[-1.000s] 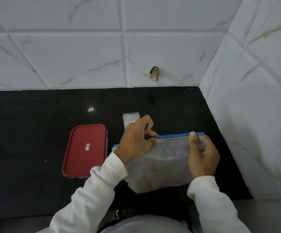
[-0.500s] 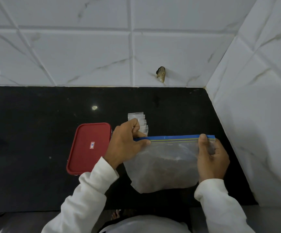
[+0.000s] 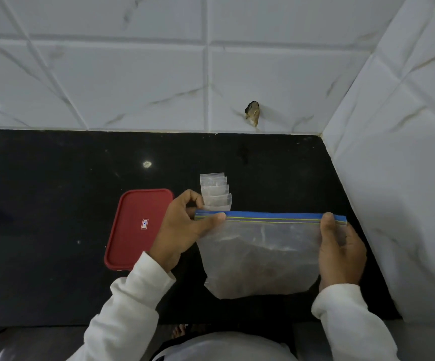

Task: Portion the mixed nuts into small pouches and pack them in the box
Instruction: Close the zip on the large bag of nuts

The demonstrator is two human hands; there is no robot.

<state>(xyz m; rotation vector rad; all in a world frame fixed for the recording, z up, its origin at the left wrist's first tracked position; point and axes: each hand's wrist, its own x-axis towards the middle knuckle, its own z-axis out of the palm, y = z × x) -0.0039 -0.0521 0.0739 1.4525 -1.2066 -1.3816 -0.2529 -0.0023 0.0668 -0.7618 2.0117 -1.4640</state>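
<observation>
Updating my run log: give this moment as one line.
left hand: pinches nut bag zip, left end | right hand: holds right end | small pouches: fanned behind bag | box: lid on

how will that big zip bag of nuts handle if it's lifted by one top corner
Probably floppy: the zip bag is thin clear film, held taut only between the left hand and right hand. Likely bottom-heavy, since the nuts sit bunched low, so it should sag and swing.
</observation>
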